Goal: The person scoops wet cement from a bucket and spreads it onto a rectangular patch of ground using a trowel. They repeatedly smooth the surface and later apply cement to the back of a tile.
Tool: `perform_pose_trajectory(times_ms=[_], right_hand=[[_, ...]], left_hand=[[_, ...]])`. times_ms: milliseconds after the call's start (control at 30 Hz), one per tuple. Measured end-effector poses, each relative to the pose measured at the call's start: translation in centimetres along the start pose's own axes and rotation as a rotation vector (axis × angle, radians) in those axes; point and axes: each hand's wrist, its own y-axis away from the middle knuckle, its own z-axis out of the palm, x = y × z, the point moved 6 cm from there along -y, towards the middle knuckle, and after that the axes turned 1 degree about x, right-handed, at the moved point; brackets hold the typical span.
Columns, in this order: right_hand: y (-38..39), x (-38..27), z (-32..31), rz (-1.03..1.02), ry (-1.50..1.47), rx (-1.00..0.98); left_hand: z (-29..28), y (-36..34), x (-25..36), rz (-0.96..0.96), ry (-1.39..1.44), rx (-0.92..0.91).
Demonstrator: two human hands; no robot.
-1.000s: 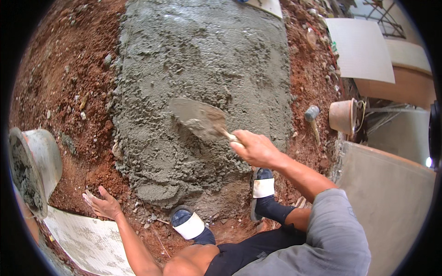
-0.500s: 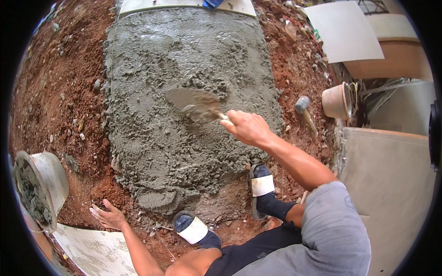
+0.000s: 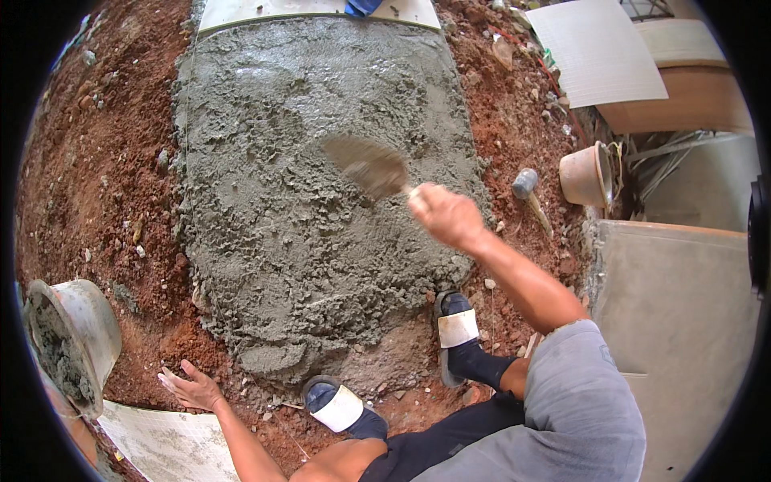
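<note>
My right hand (image 3: 446,215) grips the handle of a trowel (image 3: 365,164); its pointed blade is smeared by motion over the wet concrete (image 3: 265,233). That grey bed is smoother and shinier at its far end, rough and lumpy in the middle and near me. Whether the blade touches the surface, I cannot tell. Out at the lower left, my left hand (image 3: 193,388) has its fingers spread and holds nothing. It is beside the red soil, close to a tipped bucket (image 3: 90,325) with concrete inside.
A mallet (image 3: 527,185) lies on the soil at the right, beside another bucket (image 3: 585,177). Pale boards (image 3: 598,55) lie at the right and a white panel (image 3: 165,442) at the lower left. My slippered feet (image 3: 458,329) are at the concrete's near edge.
My right hand and the trowel have moved to the right over the concrete. The lump of concrete beside the blade no longer stands out. My left hand stays nearly in place.
</note>
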Motion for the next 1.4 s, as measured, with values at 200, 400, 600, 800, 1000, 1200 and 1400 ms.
perform_pose_trajectory(times_ms=[200, 400, 600, 800, 1000, 1200, 1400], right_hand=[[-3.7, -7.6, -1.1, -0.182, 0.174, 0.214], [-6.9, 4.7, -4.0, 0.121, 0.111, 0.376], [-3.4, 4.3, 1.1, 0.386, -0.854, 0.111], [7.5, -6.7, 8.0, 0.140, -0.837, -0.200], [8.7, -20.2, -5.1, -0.448, -0.216, -0.010], [12.1, -44.9, -13.7, -1.099, 0.296, 0.341], [13.3, -61.7, -10.6, -1.041, 0.741, 0.344]], left_hand=[[0.2, 0.0, -0.2, 0.006, -0.013, -0.010], [-0.1, 0.2, 0.0, 0.028, -0.029, 0.024], [-0.4, 0.1, 0.4, 0.034, 0.009, 0.055], [-1.0, -0.5, 1.5, 0.012, -0.022, -0.049], [-2.5, 0.0, 1.9, -0.050, 0.020, 0.004], [-2.9, -0.2, 1.9, -0.169, 0.188, -0.111], [-3.1, -0.4, 1.7, -0.205, 0.233, -0.198]])
